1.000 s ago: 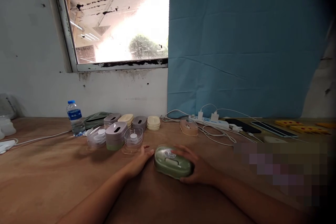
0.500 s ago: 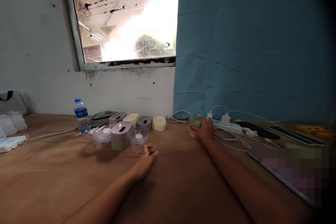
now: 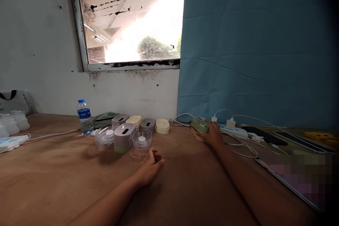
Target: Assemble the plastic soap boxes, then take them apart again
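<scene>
In the head view, I see the person's right hand (image 3: 214, 133) at right of centre, its fingers and thumb wrapped around the right end of a green box (image 3: 200, 125). That box sits right of centre, near the foot of the blue cloth (image 3: 238, 49), with a pale peach edge (image 3: 196, 135) showing beneath it. The left hand (image 3: 149, 169) rests low in the middle of the frame, its fingers loosely curled and its thumb apart, just beside a clear container (image 3: 142, 143) on the brown table (image 3: 182, 187). Left of that container stands a purple box (image 3: 124, 138) with a dark slot in its top and a green lower part; more clear containers (image 3: 104, 137) sit left of it. A stack of cream lids (image 3: 162, 126) lies behind, nearer the middle. I spot a water bottle (image 3: 85, 118) at left, a white power strip (image 3: 238, 132) at right, and, farther right, a phone (image 3: 304, 142).
</scene>
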Motion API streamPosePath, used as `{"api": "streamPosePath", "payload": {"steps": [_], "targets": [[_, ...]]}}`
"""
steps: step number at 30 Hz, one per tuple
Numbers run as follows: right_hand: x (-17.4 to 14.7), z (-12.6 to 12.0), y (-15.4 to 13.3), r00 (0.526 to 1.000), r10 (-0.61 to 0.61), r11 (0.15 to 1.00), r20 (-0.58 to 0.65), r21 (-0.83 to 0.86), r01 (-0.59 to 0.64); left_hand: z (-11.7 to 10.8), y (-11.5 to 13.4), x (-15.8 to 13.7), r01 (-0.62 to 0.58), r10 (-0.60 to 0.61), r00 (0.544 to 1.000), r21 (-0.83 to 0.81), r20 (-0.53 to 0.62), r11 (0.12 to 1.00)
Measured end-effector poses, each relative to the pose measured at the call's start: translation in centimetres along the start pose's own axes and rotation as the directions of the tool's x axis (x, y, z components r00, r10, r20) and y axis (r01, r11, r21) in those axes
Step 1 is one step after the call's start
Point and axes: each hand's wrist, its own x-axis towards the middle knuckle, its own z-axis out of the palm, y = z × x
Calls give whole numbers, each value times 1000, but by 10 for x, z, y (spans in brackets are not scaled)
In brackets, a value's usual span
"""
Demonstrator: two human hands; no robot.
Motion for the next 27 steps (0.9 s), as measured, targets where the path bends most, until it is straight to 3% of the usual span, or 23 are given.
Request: {"api": "streamPosePath", "payload": {"steps": [3,6,9,12,15,19,24,27], "targets": [[0,-4,-16,998,-60,998,-31,6,60,0,-2,-1,-75,82,995,119,-53,990],[-4,5,-49,981,-189,981,49,49,187,-3,0,-2,-195,254,954,312,-158,930],[-8,31,-88,934,-296,953,201,126,275,-12,5,0,-251,420,880,534,-220,807],[-11,64,-118,900,-325,943,292,171,285,-24,8,2,-200,506,824,706,-255,680],[-10,91,-130,897,-294,952,331,182,245,-36,5,5,-137,536,798,783,-276,607],[-10,109,-128,898,-250,961,362,202,187,-46,1,8,-122,505,825,793,-253,597],[-6,104,-125,911,-234,951,340,276,142,-48,0,8,-96,473,840,786,-265,611],[-6,87,-121,930,-217,933,298,342,109,-47,2,7,-90,497,818,789,-289,607]]}}
